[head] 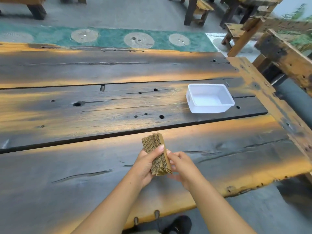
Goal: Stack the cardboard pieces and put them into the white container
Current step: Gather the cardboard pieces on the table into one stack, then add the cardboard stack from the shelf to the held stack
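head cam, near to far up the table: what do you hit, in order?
Black shoe → hands gripping the cardboard stack → white container, empty → green patterned rug → wooden benches.

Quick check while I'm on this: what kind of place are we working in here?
Probably a rustic dining or seating hall, perhaps a restaurant. The work surface is a heavy charred plank table, more tables and benches of the same wood stand beyond, and a green patterned walkway crosses the concrete floor.
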Demonstrator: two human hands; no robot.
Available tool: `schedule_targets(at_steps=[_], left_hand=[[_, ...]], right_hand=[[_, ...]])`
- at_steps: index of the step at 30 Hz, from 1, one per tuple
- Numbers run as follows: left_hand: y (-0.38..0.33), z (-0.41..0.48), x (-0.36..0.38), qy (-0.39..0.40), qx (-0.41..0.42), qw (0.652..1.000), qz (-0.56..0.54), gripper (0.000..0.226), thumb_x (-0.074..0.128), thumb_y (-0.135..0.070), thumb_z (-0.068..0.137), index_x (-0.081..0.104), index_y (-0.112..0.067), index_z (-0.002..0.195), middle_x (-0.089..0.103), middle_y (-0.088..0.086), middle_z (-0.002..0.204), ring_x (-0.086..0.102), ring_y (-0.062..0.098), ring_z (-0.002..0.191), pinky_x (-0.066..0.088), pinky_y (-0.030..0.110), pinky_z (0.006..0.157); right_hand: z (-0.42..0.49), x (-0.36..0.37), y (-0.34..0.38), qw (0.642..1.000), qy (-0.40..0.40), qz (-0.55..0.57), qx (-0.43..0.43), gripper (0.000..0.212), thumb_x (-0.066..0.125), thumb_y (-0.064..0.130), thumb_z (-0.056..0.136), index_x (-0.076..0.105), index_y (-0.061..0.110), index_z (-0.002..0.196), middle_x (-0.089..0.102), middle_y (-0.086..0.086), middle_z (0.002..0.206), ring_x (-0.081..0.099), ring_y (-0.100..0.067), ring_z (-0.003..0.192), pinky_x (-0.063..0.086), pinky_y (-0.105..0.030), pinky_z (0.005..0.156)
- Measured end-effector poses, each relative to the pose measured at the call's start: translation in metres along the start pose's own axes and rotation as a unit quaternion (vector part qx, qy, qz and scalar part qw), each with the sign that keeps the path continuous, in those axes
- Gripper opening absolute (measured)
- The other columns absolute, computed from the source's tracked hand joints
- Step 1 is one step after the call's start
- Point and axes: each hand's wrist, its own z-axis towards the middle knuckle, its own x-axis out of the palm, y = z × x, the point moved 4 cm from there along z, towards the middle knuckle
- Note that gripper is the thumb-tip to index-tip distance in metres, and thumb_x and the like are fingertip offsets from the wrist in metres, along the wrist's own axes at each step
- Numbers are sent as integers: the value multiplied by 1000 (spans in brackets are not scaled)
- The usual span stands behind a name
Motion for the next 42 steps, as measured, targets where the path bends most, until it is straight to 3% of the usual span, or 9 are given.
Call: schedule_targets(at_steps=[4,8,12,20,24,30,34,38,42], left_hand=[[7,9,30,-37,63,996,59,65,82,-19,70,54,7,123,67,21,92,72,30,71,62,43,64],[31,21,78,-38,138,977,158,55,87,-32,62,65,-17,111,74,11,91,72,27,82,61,49,77],[69,30,147,2,179,957,229,51,88,-34,61,63,-27,105,76,-4,84,73,12,75,59,28,63],[199,28,313,205,104,927,296,53,89,-31,60,62,-27,106,76,-3,91,72,15,86,60,29,76],[265,3,378,320,6,893,315,72,87,-30,62,57,1,119,68,9,96,64,24,92,55,37,83],[336,-28,444,429,-153,824,338,63,73,-41,76,59,-5,126,70,7,99,66,20,89,56,33,73],[383,-32,481,450,-223,761,410,60,64,-41,89,51,-14,141,62,16,123,64,35,111,53,57,92],[440,-35,524,487,-273,688,464,28,55,-43,97,63,-28,120,69,4,112,72,25,98,62,43,70],[487,-38,559,510,-279,639,504,18,56,-33,98,66,-30,112,68,2,111,67,22,96,62,48,75]], right_hand=[[-14,-12,-22,961,130,223,98,47,55,54,93,67,17,119,76,-16,109,74,-35,95,61,-45,77],[-20,-64,-23,946,133,278,96,52,53,54,93,65,16,126,72,-22,118,69,-38,109,55,-46,94],[-31,-139,-30,929,110,348,68,45,55,47,94,64,17,125,74,-14,96,73,-27,80,55,-38,81],[-78,-305,-87,782,9,620,-64,42,51,25,99,57,8,137,65,-17,134,69,-30,103,64,-41,68],[-118,-375,-141,734,-83,667,-96,24,57,20,94,66,7,112,76,-16,101,72,-29,87,63,-36,61],[-180,-456,-214,711,-306,621,-120,6,62,11,94,58,9,97,71,-13,75,70,-24,63,59,-37,52],[-218,-497,-253,738,-448,492,-109,22,64,13,92,55,7,112,66,-10,93,65,-19,76,59,-36,59],[-247,-538,-277,759,-562,325,-42,34,67,23,89,52,23,119,62,3,101,60,-9,84,50,-24,68],[-253,-567,-290,753,-590,289,-13,44,66,21,90,43,29,127,56,13,102,57,1,85,44,-11,68]])
